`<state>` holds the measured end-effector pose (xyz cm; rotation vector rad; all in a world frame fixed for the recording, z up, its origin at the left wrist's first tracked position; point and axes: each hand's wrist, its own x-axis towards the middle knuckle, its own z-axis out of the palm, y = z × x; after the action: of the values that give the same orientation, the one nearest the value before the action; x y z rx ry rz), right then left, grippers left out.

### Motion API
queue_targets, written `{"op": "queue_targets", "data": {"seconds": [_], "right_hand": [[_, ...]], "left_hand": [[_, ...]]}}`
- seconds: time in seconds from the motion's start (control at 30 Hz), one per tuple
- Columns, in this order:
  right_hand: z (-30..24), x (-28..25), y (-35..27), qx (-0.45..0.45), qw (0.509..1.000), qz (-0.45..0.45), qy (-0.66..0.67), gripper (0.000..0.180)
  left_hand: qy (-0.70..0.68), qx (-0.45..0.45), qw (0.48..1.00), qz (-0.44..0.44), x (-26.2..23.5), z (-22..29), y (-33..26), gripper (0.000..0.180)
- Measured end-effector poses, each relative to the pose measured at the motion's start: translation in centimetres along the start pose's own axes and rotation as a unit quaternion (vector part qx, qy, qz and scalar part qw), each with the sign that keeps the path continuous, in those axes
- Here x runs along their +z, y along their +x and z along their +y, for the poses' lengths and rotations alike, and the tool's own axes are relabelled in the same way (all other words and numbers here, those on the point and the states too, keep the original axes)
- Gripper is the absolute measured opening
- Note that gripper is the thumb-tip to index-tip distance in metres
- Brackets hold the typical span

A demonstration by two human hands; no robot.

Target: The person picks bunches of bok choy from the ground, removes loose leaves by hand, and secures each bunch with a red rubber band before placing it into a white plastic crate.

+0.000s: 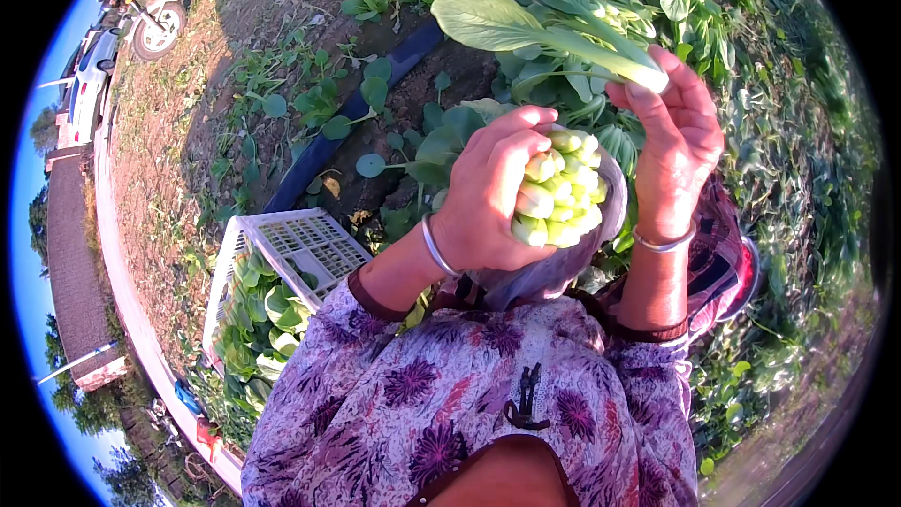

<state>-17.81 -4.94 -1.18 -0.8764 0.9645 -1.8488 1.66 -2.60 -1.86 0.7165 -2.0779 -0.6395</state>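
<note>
From where I watch, the person's right hand (678, 127) is at the upper right of the frame, pinching a single pale-stemmed, broad-leaved green plant (591, 51) by its white base between thumb and fingers. The plant's long axis runs from that base toward the upper left, with the leaf tips farthest from the hand.

Just below and to the left, near the middle of the frame, the left hand (493, 183) is wrapped around a tight bunch of pale green, rounded stalk ends (560, 192). These ends face up toward the viewer, so the bunch's long axis seems to point away from the eye, while the single plant lies crosswise above it. The left hand is the nearer to the bunch, being closed on it; the right stands apart, and the plant's base sits above and to the right of the stalk ends.

Counting: two hands, one single plant, one bunch. The bunch shows perhaps fifteen ends, though they overlap and the fingers cover some, so I can't be sure.

One white slotted plastic crate (305, 242) stands at the lower left, beside the left forearm, with many leafy greens (267, 314) inside. Two silver bangles (664, 242) show, one per wrist. One dark blue hose (413, 49) crosses the soil behind.
</note>
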Motion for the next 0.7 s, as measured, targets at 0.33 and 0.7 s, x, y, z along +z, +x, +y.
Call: {"op": "queue_targets", "data": {"seconds": [0.33, 0.7], "right_hand": [[-3.1, 0.4, -4.3, -0.069, 0.956, -0.052, -0.279, 0.034], [-2.9, -0.1, -4.1, -0.082, 0.944, -0.038, -0.316, 0.028]], "left_hand": [[0.072, 0.039, 0.996, 0.036, 3.2, 1.5, 0.7, 0.093], [0.04, 0.056, 0.997, 0.045, 3.7, 1.5, 0.4, 0.093]]}}
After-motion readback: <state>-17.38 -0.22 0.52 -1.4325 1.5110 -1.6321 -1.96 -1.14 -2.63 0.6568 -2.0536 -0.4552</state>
